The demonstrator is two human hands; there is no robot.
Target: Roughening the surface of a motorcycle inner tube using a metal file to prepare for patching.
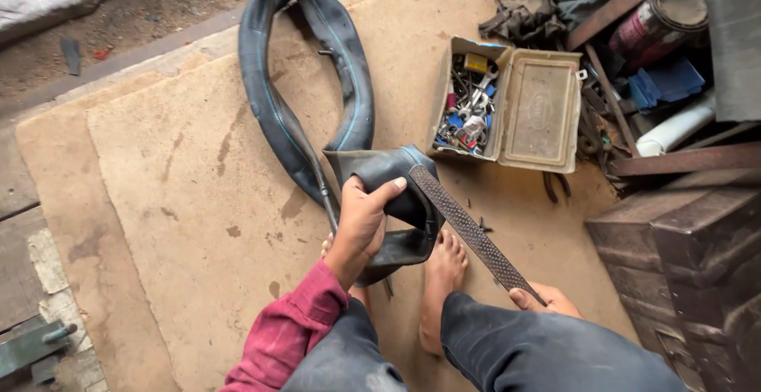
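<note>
My left hand (361,221) grips a folded part of a black rubber inner tube (305,91), pressing it down near my bare foot (440,277). The rest of the tube loops away across the floor toward the top of the view. My right hand (547,298) holds the lower end of a long flat metal rasp (472,229). The rasp's far end lies on the folded tube just right of my left thumb. A thin metal rod (323,194) lies against the tube by my left hand.
An open metal box (543,110) with several small tools and parts sits right of the tube. Rags, a can (662,19), a white pipe and metal bars crowd the upper right. A dark wooden crate (697,257) stands at right. Brown board covers the floor.
</note>
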